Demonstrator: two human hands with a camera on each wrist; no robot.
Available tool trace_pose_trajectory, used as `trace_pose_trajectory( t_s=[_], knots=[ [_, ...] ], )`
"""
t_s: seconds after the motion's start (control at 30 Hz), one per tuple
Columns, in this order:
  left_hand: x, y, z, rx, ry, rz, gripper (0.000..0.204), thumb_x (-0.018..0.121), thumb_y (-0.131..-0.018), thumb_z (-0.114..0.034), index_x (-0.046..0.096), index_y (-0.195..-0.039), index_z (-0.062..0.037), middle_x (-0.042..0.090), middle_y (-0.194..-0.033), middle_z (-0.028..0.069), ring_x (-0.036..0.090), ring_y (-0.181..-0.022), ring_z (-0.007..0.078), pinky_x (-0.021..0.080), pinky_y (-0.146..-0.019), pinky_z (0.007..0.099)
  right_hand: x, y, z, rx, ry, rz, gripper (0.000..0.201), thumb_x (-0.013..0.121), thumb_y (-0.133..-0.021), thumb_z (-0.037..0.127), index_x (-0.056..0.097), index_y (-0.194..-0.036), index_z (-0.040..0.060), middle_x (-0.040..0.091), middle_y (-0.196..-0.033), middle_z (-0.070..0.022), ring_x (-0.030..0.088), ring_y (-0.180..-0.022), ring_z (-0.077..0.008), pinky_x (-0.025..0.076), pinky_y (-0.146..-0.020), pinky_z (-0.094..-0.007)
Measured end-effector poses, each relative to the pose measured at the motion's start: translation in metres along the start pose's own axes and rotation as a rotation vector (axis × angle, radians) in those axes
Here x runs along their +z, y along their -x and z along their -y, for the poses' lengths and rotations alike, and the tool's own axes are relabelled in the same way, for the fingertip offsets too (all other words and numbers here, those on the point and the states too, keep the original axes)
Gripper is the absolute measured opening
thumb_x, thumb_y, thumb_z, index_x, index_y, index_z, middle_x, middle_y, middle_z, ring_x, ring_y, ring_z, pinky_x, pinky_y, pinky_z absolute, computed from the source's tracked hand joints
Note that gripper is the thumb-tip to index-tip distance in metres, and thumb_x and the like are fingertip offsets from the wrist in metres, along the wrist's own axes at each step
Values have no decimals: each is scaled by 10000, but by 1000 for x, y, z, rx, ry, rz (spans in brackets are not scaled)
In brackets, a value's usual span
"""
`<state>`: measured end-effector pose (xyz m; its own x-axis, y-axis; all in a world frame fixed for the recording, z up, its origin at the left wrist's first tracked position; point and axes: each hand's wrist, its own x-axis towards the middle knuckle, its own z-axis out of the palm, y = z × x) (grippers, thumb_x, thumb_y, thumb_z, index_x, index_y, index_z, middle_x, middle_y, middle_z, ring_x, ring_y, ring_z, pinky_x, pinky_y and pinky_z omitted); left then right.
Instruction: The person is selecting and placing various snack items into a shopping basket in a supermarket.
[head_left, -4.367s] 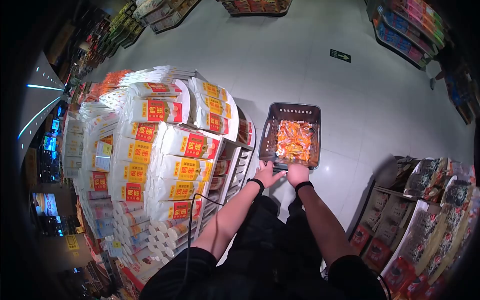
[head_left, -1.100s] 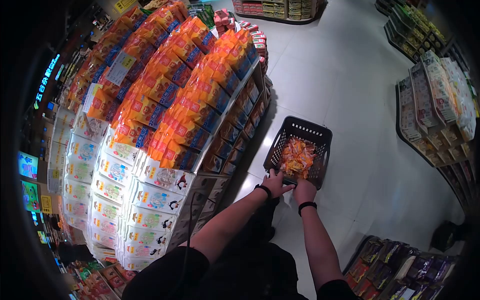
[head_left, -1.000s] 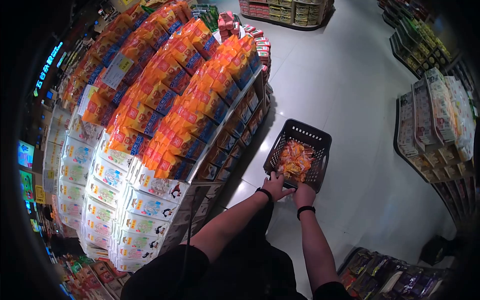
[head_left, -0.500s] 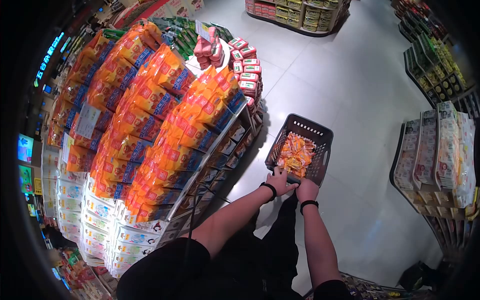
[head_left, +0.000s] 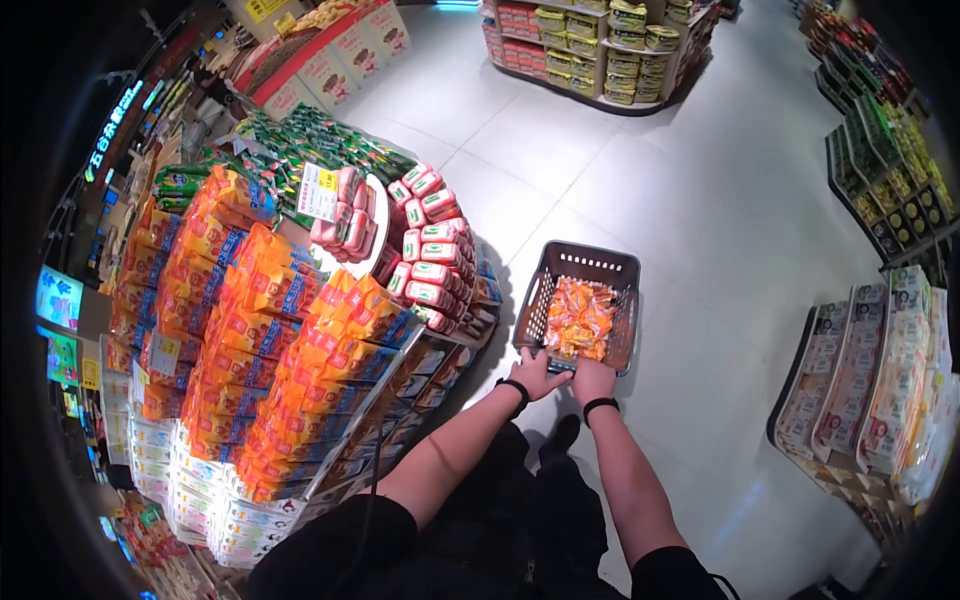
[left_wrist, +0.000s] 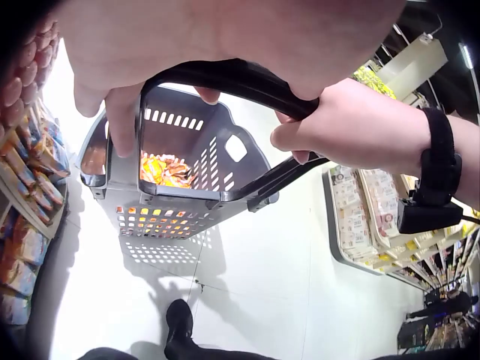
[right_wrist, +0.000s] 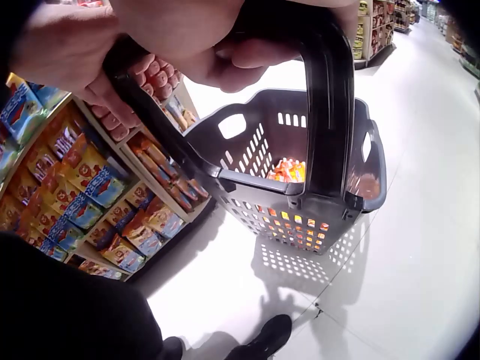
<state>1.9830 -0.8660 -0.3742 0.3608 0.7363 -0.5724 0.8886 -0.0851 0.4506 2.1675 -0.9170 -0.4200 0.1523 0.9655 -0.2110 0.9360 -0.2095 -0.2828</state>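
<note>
A dark perforated shopping basket (head_left: 630,290) is in front of me, low down, with several orange-wrapped packets (head_left: 580,315) heaped inside. Its black handle (right_wrist: 328,112) stands raised toward me. My right hand (head_left: 594,380) grips this handle; in the right wrist view its fingers wrap around the top bar. Beside it, my left hand (head_left: 535,377) holds the handle's left part, thumb pointing toward the right hand. In the left wrist view, fingers (left_wrist: 124,124) of that hand hang over the bar, and one fingertip shows beneath it. The palms hide part of the handle.
Close on my left stands a curved display of orange bags (head_left: 300,350), with pink packages (head_left: 435,255) at its rounded end. A shelf of pale packs (head_left: 860,380) is at right. Ahead stands another shelf unit (head_left: 600,55). Pale floor (head_left: 680,330) runs between them.
I have moved forward along the display: orange bags have slid down and back in view, and the pink packages now sit nearer the basket. Both hands keep their hold on the handle.
</note>
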Motion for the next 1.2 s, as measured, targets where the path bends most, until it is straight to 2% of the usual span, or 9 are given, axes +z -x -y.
trace_pose_trajectory(
  t_s=[0.13, 0.3, 0.5, 0.57, 0.67, 0.87, 1.1, 1.13, 1.2],
  knots=[
    [-39, -63, -30, -39, 91, -10, 1050, 592, -914, -861, 460, -1502, -2, 356, -1555, 377, 615, -1267, 582, 405, -1196, 592, -18, -86, -23, -37, 49, -2, 163, 760, -860, 211, 802, -1006, 151, 800, -915, -137, 786, -879, -361, 601, -832, -509],
    [-91, -152, -61, -94, 105, 4, 1078, 586, -922, -853, 423, -1549, 7, 375, -1583, 333, 577, -1367, 516, 436, -1183, 601, -64, -199, -41, -153, 57, 31, 166, 745, -879, 258, 801, -970, 131, 798, -914, -125, 780, -903, -356, 574, -850, -522],
    [-166, -266, -89, -144, 216, -1, 982, 610, -985, -738, 374, -1587, 1, 214, -1683, 436, 552, -1411, 573, 389, -1205, 652, -109, -348, -50, -186, 150, 56, 142, 719, -891, 250, 783, -908, 123, 783, -916, -139, 739, -919, -397, 544, -875, -556],
    [-188, -294, -96, -176, 226, 26, 981, 608, -1010, -688, 298, -1639, -2, 218, -1693, 421, 533, -1433, 570, 341, -1235, 660, -125, -391, -45, -173, 195, 123, 101, 739, -889, 214, 799, -922, 140, 794, -956, -131, 754, -957, -371, 553, -885, -537],
    [-217, -350, -95, -170, 262, -1, 968, 657, -979, -699, 373, -1586, -1, 178, -1683, 452, 554, -1384, 599, 422, -1196, 607, -147, -461, -32, -162, 278, 186, 102, 774, -880, 196, 824, -961, 162, 805, -980, -111, 767, -990, -343, 573, -883, -517],
    [-266, -417, -96, -190, 393, 20, 969, 602, -1028, -640, 237, -1671, -13, 146, -1745, 382, 434, -1522, 560, 291, -1262, 672, -157, -558, -27, -205, 318, 219, 155, 796, -862, 183, 843, -1010, 178, 809, -983, -83, 765, -1008, -322, 591, -876, -497],
    [-347, -510, -89, -273, 489, -119, 880, 566, -1035, -681, 367, -1561, -5, 192, -1675, 391, 469, -1449, 625, 315, -1239, 693, -192, -709, 13, -354, 328, 221, 201, 707, -872, 101, 843, -997, 182, 807, -1005, -81, 762, -1009, -297, 580, -845, -497],
    [-380, -545, -78, -278, 501, -159, 870, 563, -1035, -685, 380, -1545, -4, 203, -1664, 393, 481, -1432, 634, 321, -1234, 696, -194, -762, 32, -390, 329, 208, 203, 692, -883, 106, 840, -999, 181, 807, -1010, -80, 763, -1010, -298, 578, -839, -501],
    [-414, -581, -72, -305, 479, -190, 873, 557, -1043, -674, 366, -1532, 23, 279, -1596, 349, 527, -1394, 580, 369, -1220, 655, -201, -810, 47, -439, 355, 218, 209, 663, -906, 116, 836, -1004, 181, 807, -1020, -79, 766, -1013, -299, 575, -827, -507]
  ],
)
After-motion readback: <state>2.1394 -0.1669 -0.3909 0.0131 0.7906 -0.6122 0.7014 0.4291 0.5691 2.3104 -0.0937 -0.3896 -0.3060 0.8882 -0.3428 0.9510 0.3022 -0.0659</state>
